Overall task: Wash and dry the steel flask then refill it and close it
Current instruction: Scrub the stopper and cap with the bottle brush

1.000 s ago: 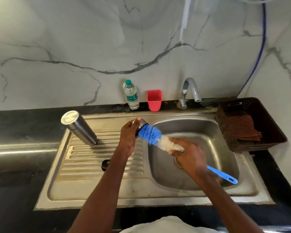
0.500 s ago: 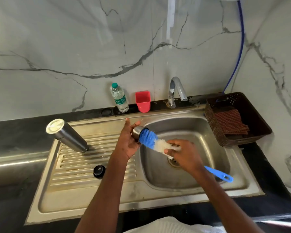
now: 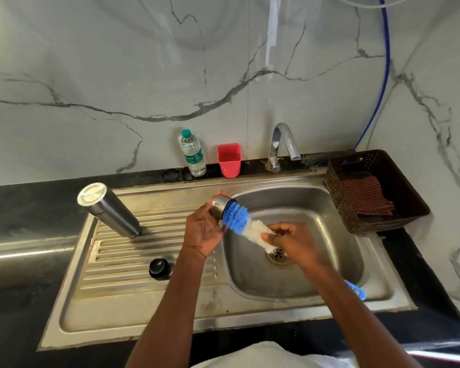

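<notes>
The steel flask [image 3: 109, 211] stands upside down on the drainboard, leaning left. My left hand [image 3: 203, 231] holds a small steel cap cup [image 3: 220, 205] at the basin's left rim, its opening facing right. My right hand [image 3: 294, 241] grips a bottle brush [image 3: 246, 221] with blue and white bristles; the blue tip is pushed into the cup. The brush's blue handle end [image 3: 356, 289] pokes out behind my right forearm. A black stopper [image 3: 158, 267] lies on the drainboard ribs.
The steel sink [image 3: 311, 208] has a drain [image 3: 278, 257] under my right hand and a tap [image 3: 282, 144] behind. A plastic water bottle [image 3: 193, 154] and a red cup [image 3: 229, 160] stand at the wall. A brown basket [image 3: 406, 208] holding a checked cloth [image 3: 364, 195] sits on the right.
The head view shifted slightly. My right hand slid up the brush onto its white bristles, and the blue tip stays in the cup held by my left hand.
</notes>
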Tool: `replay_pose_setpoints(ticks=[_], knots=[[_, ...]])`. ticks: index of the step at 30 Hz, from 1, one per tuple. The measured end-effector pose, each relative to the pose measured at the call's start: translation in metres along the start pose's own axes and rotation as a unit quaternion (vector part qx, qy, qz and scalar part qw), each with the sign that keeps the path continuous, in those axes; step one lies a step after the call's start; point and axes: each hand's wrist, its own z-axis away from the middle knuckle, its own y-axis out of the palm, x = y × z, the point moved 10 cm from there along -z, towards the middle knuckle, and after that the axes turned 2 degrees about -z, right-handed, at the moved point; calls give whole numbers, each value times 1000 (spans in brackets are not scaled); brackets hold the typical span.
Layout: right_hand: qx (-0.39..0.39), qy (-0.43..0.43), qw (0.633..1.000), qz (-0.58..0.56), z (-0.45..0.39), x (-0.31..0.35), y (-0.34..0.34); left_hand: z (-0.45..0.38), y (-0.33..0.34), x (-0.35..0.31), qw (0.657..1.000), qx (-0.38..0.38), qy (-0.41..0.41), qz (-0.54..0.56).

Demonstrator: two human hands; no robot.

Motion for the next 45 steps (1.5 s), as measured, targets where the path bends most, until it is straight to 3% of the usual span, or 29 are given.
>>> replay_pose_setpoints(ticks=[2, 4, 7, 8, 10, 12, 13, 14, 15, 17, 20, 23, 25, 27, 29, 30, 32, 35, 37, 39, 42, 43, 45], knots=[[-60, -96, 976, 185, 6, 18, -10, 1, -11, 7, 994, -72, -69, -51], [-60, -176, 916, 354, 19, 39, 1, 7, -21, 11, 978, -155, -114, -77], [-54, -241, 858, 450, 29, 58, 18, 8, -13, 12, 977, -170, -112, -72], [-60, -240, 862, 442, 30, 61, 18, 6, -10, 12, 979, -167, -92, -75], [-64, -155, 916, 364, 20, 49, 10, 1, -4, 13, 987, -148, -47, -50], [-22, -32, 990, 132, 6, 22, 7, 5, 8, 6, 997, -76, 4, 30], [6, 16, 999, 27, 4, 13, 11, 7, 10, 2, 997, -54, 20, 51], [17, 22, 1000, -9, 5, 11, 12, 9, 10, -2, 997, -39, 33, 56], [13, -7, 1000, 3, 4, 15, 10, 8, 7, -5, 998, -45, 36, 26], [-51, -101, 980, 166, 3, 29, -5, 4, -3, -3, 996, -79, -1, -52], [-74, -205, 889, 403, 15, 57, 0, 7, -8, 4, 981, -143, -93, -92], [-64, -220, 859, 458, 18, 63, 9, 8, -2, 8, 978, -158, -105, -90], [-66, -152, 917, 363, 13, 53, 1, 5, 9, 9, 986, -138, -72, -52], [-35, -27, 992, 122, 5, 27, -4, 5, 21, 2, 995, -93, -8, 21], [-2, 28, 1000, 9, 6, 15, -1, 8, 26, -4, 996, -50, 37, 56], [-13, -2, 1000, 27, 6, 18, -4, 8, 22, -4, 997, -54, 36, 43], [-68, -91, 979, 172, 8, 32, -17, 6, 9, 2, 995, -98, -7, -31], [-67, -189, 892, 405, 20, 57, -9, 7, -10, 16, 974, -176, -105, -100], [-54, -227, 858, 457, 25, 62, 2, 5, -10, 23, 973, -173, -120, -95], [-66, -211, 875, 430, 25, 58, 3, 3, -2, 28, 979, -154, -104, -84], [-57, -75, 968, 232, 14, 32, -6, 6, 11, 23, 993, -110, -40, 34], [-51, -52, 981, 178, 13, 26, -7, 5, 13, 19, 994, -78, -12, 70], [-61, -89, 972, 209, 15, 32, -8, 8, 8, 15, 995, -76, 4, 64]])
